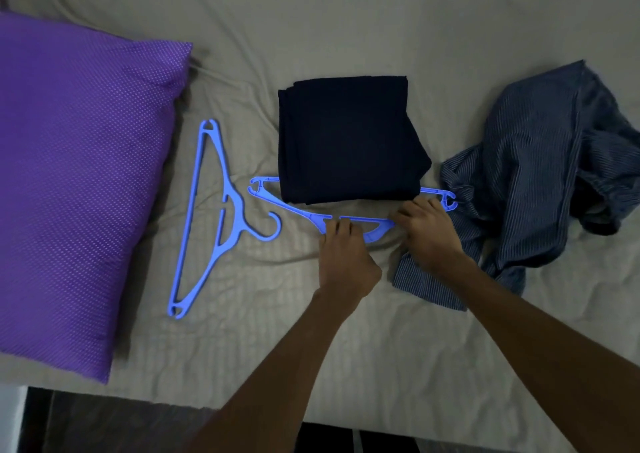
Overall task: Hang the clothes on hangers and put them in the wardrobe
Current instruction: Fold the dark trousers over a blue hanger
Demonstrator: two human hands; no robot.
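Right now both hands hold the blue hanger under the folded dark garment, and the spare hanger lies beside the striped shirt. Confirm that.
Not quite. In the head view the spare hanger lies beside the purple pillow, not the striped shirt. The left hand and right hand do hold the blue hanger under the folded dark garment.

dim, soft even light, slight overall blur, wide-angle bending at edges.

Two blue hangers point(221, 210) point(294, 210): smooth moulded plastic. Folded dark garment point(349, 137): matt cloth; striped shirt point(540, 161): thin woven cloth. Pillow point(79, 175): purple dotted fabric on the bed's point(346, 19) creased beige sheet.
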